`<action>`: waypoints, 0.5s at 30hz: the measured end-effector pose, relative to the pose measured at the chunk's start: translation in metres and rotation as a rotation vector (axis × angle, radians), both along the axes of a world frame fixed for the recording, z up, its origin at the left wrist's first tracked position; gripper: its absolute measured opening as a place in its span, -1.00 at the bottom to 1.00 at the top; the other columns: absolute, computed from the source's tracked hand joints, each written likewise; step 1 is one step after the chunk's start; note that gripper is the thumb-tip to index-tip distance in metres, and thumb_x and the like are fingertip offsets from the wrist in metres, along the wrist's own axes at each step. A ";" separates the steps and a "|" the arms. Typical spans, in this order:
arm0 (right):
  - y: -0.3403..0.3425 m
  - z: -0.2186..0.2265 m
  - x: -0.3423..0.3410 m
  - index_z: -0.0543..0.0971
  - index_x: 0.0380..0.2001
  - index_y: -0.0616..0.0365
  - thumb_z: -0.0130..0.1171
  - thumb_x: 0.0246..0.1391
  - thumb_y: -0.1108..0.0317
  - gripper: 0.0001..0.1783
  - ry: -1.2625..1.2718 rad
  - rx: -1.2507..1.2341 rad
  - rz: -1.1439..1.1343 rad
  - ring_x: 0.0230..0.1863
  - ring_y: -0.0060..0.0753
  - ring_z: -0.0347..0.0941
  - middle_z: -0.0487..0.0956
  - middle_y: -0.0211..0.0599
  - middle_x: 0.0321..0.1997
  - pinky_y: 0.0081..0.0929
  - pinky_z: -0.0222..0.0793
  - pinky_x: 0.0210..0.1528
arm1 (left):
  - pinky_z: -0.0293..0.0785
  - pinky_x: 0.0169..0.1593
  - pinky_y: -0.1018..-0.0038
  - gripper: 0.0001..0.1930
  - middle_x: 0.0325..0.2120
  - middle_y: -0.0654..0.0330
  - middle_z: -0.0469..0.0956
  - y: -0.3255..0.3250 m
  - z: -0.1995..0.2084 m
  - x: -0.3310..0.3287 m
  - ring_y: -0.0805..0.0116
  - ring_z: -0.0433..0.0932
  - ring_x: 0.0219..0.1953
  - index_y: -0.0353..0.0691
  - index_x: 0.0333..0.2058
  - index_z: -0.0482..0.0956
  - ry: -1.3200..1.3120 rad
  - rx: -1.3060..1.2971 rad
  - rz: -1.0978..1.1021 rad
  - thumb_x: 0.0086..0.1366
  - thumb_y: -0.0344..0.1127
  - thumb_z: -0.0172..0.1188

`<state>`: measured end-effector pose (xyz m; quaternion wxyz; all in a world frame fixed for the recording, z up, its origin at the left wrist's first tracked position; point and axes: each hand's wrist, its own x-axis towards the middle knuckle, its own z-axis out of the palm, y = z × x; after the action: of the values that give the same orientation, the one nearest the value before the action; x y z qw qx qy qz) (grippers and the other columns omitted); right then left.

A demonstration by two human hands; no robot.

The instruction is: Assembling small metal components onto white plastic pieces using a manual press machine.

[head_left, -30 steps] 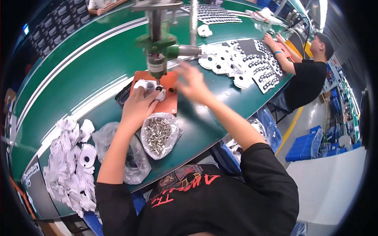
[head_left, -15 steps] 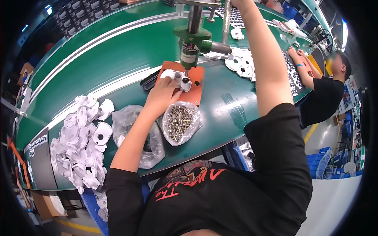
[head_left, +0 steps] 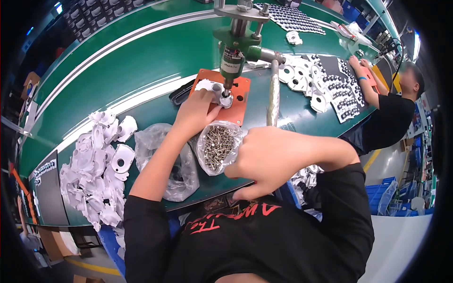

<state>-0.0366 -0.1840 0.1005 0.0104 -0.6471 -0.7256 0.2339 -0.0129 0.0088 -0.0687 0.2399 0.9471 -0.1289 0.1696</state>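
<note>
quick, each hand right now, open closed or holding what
Left hand: closed on the white part on the orange plate.
Right hand: at the end of the press lever; grip hidden, cannot tell if closed.

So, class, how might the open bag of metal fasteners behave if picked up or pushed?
The clear bag would probably sag and change shape, as its plastic looks thin and creased. It is likely heavy for its size, being filled with small metal fasteners. Its mouth gapes upward, so a tilt or shove could spill some.

Bright light leaves white glare along the green table (head_left: 155, 55), and straight edges bend near the dark rim.
</note>
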 end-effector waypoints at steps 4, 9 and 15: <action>-0.023 0.021 0.042 0.55 -0.29 0.27 0.08 0.10 -0.08 -0.47 0.710 0.285 -0.098 -0.63 -0.37 0.52 0.52 -0.24 -0.66 -0.49 0.36 -0.57 | 0.38 -0.07 0.25 -0.60 -0.17 0.04 0.45 0.010 0.001 0.022 0.08 0.42 -0.05 -0.27 -0.17 0.44 0.053 -0.256 0.017 0.06 -0.18 0.25; -0.022 0.073 0.136 0.43 -0.20 0.17 -0.23 0.22 -0.11 -0.48 1.001 1.246 -0.436 -0.47 -0.40 0.42 0.49 -0.27 -0.39 -0.42 0.36 -0.42 | 0.13 0.22 0.15 -0.59 -0.05 0.05 0.39 0.015 0.010 0.038 0.01 0.28 0.15 -0.08 -0.09 0.51 -0.106 0.152 0.016 0.03 -0.20 0.28; -0.033 -0.018 0.243 0.46 -0.17 0.43 -0.11 0.18 0.18 -0.56 1.349 1.130 -0.862 -0.30 -0.18 0.49 0.56 -0.06 -0.32 -0.32 0.42 -0.20 | 0.09 0.20 0.10 -0.59 -0.18 0.09 0.49 0.008 0.050 0.036 0.12 0.40 0.03 -0.14 -0.24 0.53 0.122 0.233 -0.021 -0.05 -0.07 0.33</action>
<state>0.2069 -0.2173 0.0829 0.8160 -0.4867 -0.2740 0.1490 0.0226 0.0172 -0.0183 0.1374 0.9757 -0.1428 0.0933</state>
